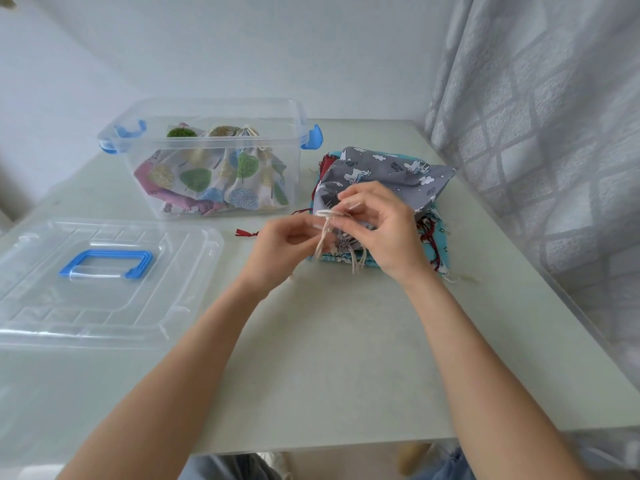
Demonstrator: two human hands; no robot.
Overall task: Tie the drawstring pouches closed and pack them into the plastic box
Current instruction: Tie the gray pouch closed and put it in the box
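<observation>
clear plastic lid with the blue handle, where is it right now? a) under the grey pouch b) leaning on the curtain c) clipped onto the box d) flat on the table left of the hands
d: the clear plastic lid with the blue handle lies flat on the pale table, in front of the open clear plastic box and left of both hands.

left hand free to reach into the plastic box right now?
Probably not yet. The left hand pinches the cream drawstring of the grey pouch, as does the right hand. The path itself looks free: the plastic box stands open, its lid lying on the table.
</observation>
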